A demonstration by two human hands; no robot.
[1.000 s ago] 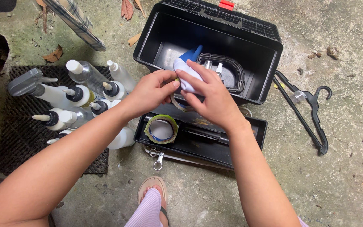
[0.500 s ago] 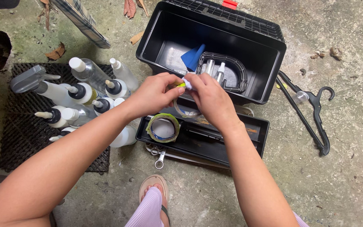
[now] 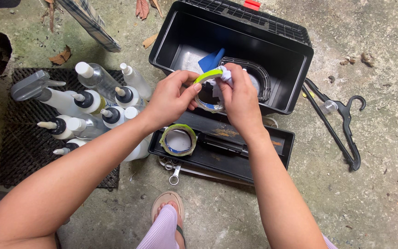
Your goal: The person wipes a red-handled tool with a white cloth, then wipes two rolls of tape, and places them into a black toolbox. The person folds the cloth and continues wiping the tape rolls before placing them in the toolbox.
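Head view looks down on a bare concrete floor [image 3: 374, 203], with a black rubber mat [image 3: 19, 152] at the left carrying a cluster of clear plastic squeeze and spray bottles [image 3: 88, 106] lying close together. An open black toolbox [image 3: 295, 69] stands at the top centre, and its lift-out black tray [image 3: 254, 157] rests on the floor just in front of it. A black clothes hanger [image 3: 342, 133] lies to the right of the box.

Both hands meet above the near edge of the toolbox. The left hand [image 3: 169, 99] is curled shut, thumb and fingers pinching the left rim of a roll of tape [image 3: 207, 92] (its top edge bright green, its lower edge blue). The right hand [image 3: 240, 99] is also closed, fingers pressing a small wad of white cloth [image 3: 222, 74] against the top of that same roll, which is held in the air, touching neither box nor tray.

A second green roll of tape [image 3: 178, 139] lies flat in the left end of the tray. Below the tray's front edge sits a small metal wrench [image 3: 175, 173], and near the bottom of the frame a foot in a sandal [image 3: 166, 216]
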